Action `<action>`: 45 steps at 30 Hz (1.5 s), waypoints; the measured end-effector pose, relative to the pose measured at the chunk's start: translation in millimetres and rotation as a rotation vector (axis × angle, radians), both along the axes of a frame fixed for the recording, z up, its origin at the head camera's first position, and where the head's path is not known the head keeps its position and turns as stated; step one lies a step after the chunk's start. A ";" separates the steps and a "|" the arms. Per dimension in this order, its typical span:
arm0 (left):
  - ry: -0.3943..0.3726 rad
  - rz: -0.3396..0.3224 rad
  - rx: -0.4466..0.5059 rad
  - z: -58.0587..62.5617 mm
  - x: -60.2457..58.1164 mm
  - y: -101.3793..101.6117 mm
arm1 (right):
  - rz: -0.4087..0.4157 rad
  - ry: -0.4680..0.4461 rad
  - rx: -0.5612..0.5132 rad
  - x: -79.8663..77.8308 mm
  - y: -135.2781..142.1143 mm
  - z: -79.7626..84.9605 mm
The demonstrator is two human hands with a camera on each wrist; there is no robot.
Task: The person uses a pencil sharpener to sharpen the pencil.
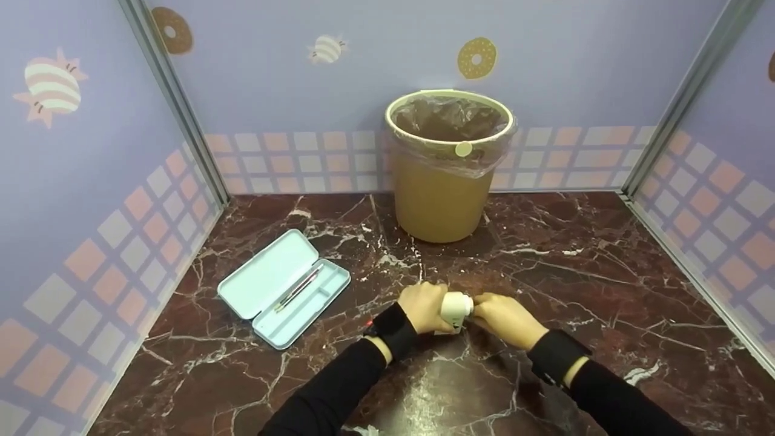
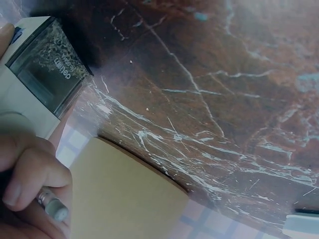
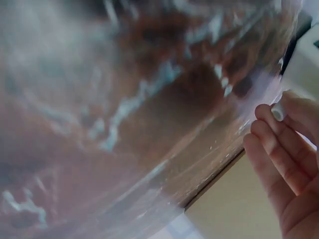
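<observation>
My left hand point(image 1: 424, 307) grips a white pencil sharpener point(image 1: 453, 312) above the marble surface. In the left wrist view, dark shavings show through the sharpener's clear window point(image 2: 52, 67), and a finger lies at its edge. My right hand point(image 1: 505, 318) is at the sharpener's round front end. Its fingers pinch a pencil point(image 2: 51, 205), whose metal band and pale end stick out past the fingers. From the right wrist view the same pale end point(image 3: 277, 112) shows between thumb and fingers, with the other fingers nearly straight. The pencil's tip is hidden.
To the left lies an opened light-blue pencil case point(image 1: 303, 303) with slim pencils point(image 1: 298, 290) inside. A tan bin point(image 1: 442, 200) lined with a clear bag stands at the back wall. Patterned panels enclose the dark marble surface point(image 1: 605, 290) on three sides.
</observation>
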State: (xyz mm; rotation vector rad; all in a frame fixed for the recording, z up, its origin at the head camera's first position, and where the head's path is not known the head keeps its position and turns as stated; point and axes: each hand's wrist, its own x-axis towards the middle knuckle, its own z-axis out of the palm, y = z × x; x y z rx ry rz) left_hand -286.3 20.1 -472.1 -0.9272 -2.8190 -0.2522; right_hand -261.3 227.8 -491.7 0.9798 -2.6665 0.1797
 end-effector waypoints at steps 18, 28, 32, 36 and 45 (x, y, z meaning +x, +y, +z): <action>-0.054 0.043 0.000 2.5 0.1 0.2 | 0.119 0.054 -0.105 33.8 6.4 3.4; -0.054 0.057 -0.016 1.0 -1.8 2.9 | 0.170 0.120 -0.126 41.9 11.2 20.7; -0.046 0.059 -0.017 0.7 -1.6 3.9 | 0.176 0.137 -0.144 41.8 13.7 26.8; -0.056 0.062 -0.021 2.4 0.4 3.5 | 0.206 0.203 -0.103 38.6 14.8 33.7; -0.047 0.036 -0.027 2.6 -0.5 3.2 | 0.224 0.278 -0.096 27.2 17.1 47.5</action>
